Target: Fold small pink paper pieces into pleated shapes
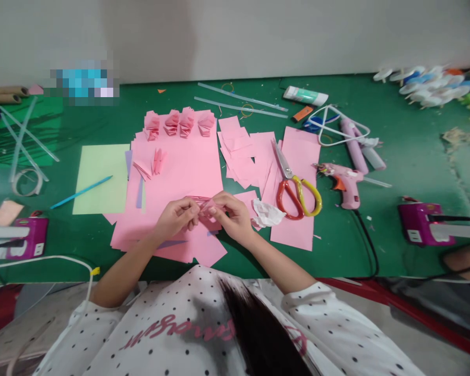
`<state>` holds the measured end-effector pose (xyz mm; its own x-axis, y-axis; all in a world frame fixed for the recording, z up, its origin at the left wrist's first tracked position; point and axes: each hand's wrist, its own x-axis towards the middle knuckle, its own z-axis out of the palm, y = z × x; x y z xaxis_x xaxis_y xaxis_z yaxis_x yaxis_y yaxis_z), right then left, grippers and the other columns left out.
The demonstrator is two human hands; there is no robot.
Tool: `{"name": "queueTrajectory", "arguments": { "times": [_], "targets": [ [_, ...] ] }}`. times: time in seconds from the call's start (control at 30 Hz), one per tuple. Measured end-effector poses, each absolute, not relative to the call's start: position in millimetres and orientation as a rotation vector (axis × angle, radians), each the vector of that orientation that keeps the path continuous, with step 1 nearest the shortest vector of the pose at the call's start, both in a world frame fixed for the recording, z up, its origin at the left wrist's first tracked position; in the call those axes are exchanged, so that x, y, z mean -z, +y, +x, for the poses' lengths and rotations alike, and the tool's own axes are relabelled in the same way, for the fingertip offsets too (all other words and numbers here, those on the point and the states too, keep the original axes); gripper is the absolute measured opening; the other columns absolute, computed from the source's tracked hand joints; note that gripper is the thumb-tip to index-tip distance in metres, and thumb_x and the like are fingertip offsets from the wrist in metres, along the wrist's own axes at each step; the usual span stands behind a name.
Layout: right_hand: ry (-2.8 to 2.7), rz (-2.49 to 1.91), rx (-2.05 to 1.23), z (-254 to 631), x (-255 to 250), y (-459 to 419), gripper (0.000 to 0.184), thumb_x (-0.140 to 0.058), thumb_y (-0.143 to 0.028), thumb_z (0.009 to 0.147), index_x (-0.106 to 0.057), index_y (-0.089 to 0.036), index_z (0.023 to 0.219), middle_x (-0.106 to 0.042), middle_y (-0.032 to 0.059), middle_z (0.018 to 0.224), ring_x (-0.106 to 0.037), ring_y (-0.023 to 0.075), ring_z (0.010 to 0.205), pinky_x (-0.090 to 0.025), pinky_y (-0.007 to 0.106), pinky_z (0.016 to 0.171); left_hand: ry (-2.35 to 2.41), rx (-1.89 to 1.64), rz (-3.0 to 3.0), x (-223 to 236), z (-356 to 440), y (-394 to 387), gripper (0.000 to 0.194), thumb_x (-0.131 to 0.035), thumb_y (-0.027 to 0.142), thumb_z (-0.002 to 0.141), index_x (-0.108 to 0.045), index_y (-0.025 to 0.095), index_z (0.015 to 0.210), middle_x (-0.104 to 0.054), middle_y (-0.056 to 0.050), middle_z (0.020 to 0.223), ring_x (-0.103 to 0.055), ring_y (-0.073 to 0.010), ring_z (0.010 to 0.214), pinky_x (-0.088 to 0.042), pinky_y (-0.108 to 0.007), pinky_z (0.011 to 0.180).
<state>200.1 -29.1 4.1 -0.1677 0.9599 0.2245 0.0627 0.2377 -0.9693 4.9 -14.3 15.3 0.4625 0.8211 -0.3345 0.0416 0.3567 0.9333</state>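
Observation:
Between my two hands is a small piece of folded pink paper, held above the front of the pink paper stack. My left hand pinches its left side with thumb and index finger. On its right side the fingers of my right hand are closed around it, covering part of it. Just beyond my fingertips lie thin pleated pink strips. Farther up the stack rest two pleated pink pieces and a row of several fanned pink paper pieces.
Right of the stack are loose pink rectangles, scissors, crumpled white tissue and a pink glue gun with its cord. A blue pencil lies on pale green paper at left. Purple power boxes stand at both sides.

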Motion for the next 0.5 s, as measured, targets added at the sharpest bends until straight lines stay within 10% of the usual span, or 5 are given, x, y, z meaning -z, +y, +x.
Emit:
{"name": "queueTrajectory", "arguments": {
  "times": [0.5],
  "targets": [
    [-1.651,-1.004,-0.754,197,10,-32,0.024,-0.063,-0.015,0.087,-0.077,-0.032,0.097,-0.056,0.0068,0.118,-0.057,0.0236,0.109,-0.053,0.044,0.089,0.856,-0.611,0.756,-18,3,-10,0.038,-0.083,0.042,0.075,-0.056,0.016,0.076,-0.058,0.005,0.051,-0.05,-0.0061,0.041,-0.032,-0.016,0.039]
  ]
}}
